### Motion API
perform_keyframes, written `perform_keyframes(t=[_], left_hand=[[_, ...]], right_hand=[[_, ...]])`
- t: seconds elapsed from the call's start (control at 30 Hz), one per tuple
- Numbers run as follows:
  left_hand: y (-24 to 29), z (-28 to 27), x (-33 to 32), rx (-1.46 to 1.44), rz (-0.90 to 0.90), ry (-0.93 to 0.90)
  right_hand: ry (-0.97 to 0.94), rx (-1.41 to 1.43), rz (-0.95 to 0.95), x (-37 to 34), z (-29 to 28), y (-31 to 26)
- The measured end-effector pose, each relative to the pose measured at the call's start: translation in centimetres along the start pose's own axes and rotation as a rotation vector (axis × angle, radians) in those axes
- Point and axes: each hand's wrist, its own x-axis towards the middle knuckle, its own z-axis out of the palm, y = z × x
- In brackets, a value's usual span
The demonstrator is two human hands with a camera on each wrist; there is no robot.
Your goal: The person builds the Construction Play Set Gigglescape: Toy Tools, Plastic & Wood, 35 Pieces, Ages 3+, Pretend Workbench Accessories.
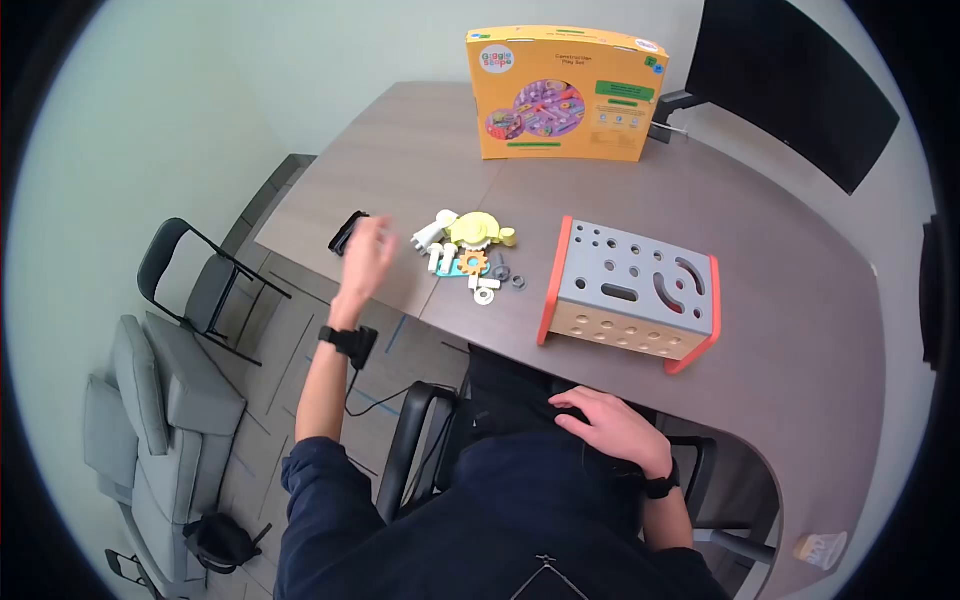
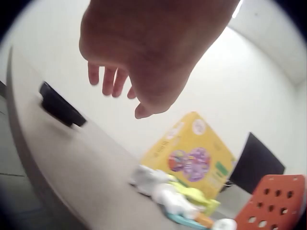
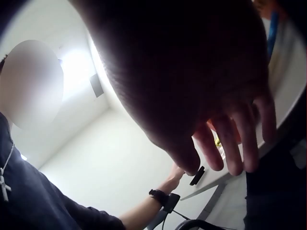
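Note:
My left hand (image 1: 370, 256) hovers over the left end of the table, beside a small flat black object (image 1: 347, 232). In the left wrist view its fingers hang loosely with nothing between them, and the black object (image 2: 61, 108) lies apart from them. To the right of that hand is a cluster of toy parts: a yellow-green piece (image 1: 474, 229), white pieces (image 1: 434, 230), an orange gear (image 1: 473, 262) and a teal strip (image 1: 452, 270). Over the lap is my right hand (image 1: 615, 430), its fingers relaxed and holding nothing.
A toy workbench (image 1: 635, 285) with a grey holed top and red ends stands on the table (image 1: 800, 300). Behind it are an orange-yellow play set box (image 1: 565, 95) and a monitor (image 1: 790, 85). A cup (image 1: 822, 548) sits at the lower right.

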Motion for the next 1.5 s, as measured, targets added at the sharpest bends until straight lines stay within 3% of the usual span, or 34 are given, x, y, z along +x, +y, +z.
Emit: perform_keyframes(t=[0.07, 0.17, 0.27, 0.5, 0.67, 0.87, 0.9, 1.0, 1.13, 1.17, 1.27, 1.5], left_hand=[[6.1, 0.1, -1.8, -0.016, 0.033, -0.293], [9.5, 2.5, -4.1, 0.057, 0.146, -0.371], [11.6, 2.8, -4.4, 0.212, 0.205, -0.407], [10.1, 4.1, -4.8, 0.145, 0.310, -0.338], [10.6, 3.3, -4.9, 0.098, 0.212, -0.348], [12.1, 1.3, -5.4, -0.096, 0.025, -0.359], [12.2, 1.2, -5.4, -0.136, -0.006, -0.357], [13.0, 0.9, -5.9, -0.233, -0.030, -0.331], [14.3, 1.0, -6.3, -0.318, -0.023, -0.320], [14.5, 1.4, -6.5, -0.345, -0.004, -0.302], [14.5, 2.5, -7.0, -0.379, -0.028, -0.335], [15.0, 4.9, -8.1, -0.125, 0.025, -0.400]], right_hand=[[0.028, 0.002, 0.006, -0.2, 0.1, 0.3], [0.055, -0.016, -0.005, -0.6, -0.3, 0.1], [0.039, -0.018, 0.007, -0.9, -0.7, -0.2], [0.067, -0.039, 0.008, -1.7, -1.7, 0.2], [0.123, 0.014, 0.005, -2.2, -2.8, 0.1], [0.336, 0.042, 0.064, -3.0, -3.5, -0.3], [0.463, 0.004, -0.014, -3.0, -3.2, 0.2], [0.901, -0.455, -0.137, -2.4, -3.3, 1.4], [0.876, -0.779, -0.092, -1.8, -5.2, 1.3], [0.795, -0.818, -0.056, -1.6, -5.3, 2.2], [0.785, -1.026, -0.050, -0.4, -4.8, 5.1], [0.856, -1.067, -0.135, 0.2, -4.3, 8.2]])
